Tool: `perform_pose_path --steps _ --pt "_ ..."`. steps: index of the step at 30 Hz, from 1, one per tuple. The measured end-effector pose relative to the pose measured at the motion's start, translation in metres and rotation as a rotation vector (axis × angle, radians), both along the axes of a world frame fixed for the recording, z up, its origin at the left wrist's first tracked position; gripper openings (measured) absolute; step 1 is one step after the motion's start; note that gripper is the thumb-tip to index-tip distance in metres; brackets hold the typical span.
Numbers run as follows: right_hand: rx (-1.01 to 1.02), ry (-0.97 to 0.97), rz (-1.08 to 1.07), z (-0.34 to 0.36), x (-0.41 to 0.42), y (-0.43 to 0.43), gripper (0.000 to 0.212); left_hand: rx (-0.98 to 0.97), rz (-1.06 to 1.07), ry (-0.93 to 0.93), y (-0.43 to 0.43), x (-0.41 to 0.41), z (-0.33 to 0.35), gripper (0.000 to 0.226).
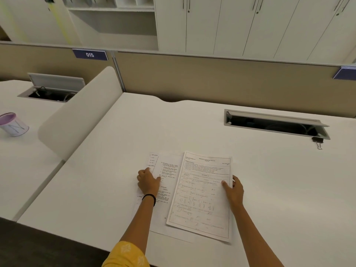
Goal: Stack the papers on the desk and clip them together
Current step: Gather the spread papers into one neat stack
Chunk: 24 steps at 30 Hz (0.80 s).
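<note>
Several printed sheets lie overlapped on the white desk [269,180]. The top sheet [202,195] is a bordered exam page, tilted slightly. Beneath it and offset to the left are lower sheets [167,166]. My left hand [147,182] rests curled on the left edge of the lower sheets, fingers gripping that edge. My right hand [234,189] holds the right edge of the top sheet, thumb on top of the page. A black binder clip [317,142] lies far right on the desk, apart from both hands.
An open cable tray [275,124] is sunk into the desk behind the clip. A white rounded divider [77,112] separates the neighbouring desk at left, where a purple-rimmed cup [12,125] stands. A beige partition [212,78] runs along the back.
</note>
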State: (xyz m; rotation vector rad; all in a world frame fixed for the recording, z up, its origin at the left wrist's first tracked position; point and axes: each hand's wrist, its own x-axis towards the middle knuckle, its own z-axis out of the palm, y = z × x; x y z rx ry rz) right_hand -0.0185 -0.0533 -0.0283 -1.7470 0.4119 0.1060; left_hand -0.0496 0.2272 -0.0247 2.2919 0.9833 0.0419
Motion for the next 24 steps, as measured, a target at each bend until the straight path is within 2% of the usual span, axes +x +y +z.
perform_pose_path --steps 9,12,17,21,24 --pt "-0.045 -0.014 0.028 0.001 -0.009 0.021 0.037 -0.231 -0.034 -0.055 0.021 0.006 -0.003 0.045" --pt "-0.058 -0.040 0.041 -0.001 -0.013 0.033 0.035 -0.388 -0.067 -0.129 0.016 0.003 0.000 0.042" --pt "-0.119 -0.063 0.095 -0.002 -0.017 0.054 0.038 -0.553 -0.163 -0.156 0.008 -0.002 -0.002 0.051" --pt "-0.162 -0.073 0.137 -0.002 -0.020 0.064 0.042 -0.631 -0.161 -0.161 0.001 -0.009 -0.002 0.061" --pt "-0.185 -0.074 0.170 -0.001 -0.022 0.067 0.044 -0.653 -0.189 -0.170 0.002 -0.013 -0.007 0.057"
